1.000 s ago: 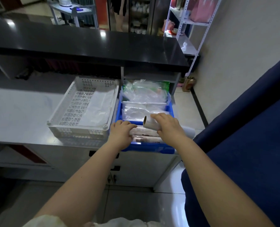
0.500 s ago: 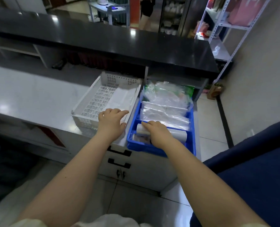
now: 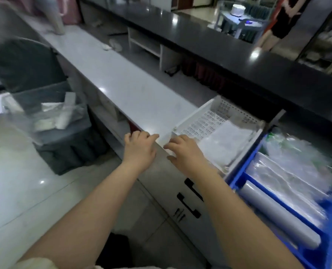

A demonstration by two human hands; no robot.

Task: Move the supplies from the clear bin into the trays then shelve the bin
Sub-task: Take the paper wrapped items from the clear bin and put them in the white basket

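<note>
The clear bin (image 3: 15, 121) sits low on the left on a grey stand, with white packets still inside. On the counter's right end stand a white perforated tray (image 3: 209, 113) holding a white sheet pack and a blue tray (image 3: 238, 177) with a film roll (image 3: 277, 212) and clear bags. My left hand (image 3: 140, 150) hovers at the counter's front edge, fingers loosely curled, holding nothing. My right hand (image 3: 184, 152) is over the white tray's near left corner, also holding nothing; whether it touches the tray I cannot tell.
A long pale counter (image 3: 122, 80) runs off to the back left under a raised black ledge (image 3: 238, 47). Cabinet doors with black handles (image 3: 188, 206) lie below the trays. A dark chair back (image 3: 23, 63) stands behind the clear bin. A person stands beyond the ledge.
My right hand let go of the roll in the blue tray and moved left to the white tray's corner. My left hand slid left off the tray. The view swung left.
</note>
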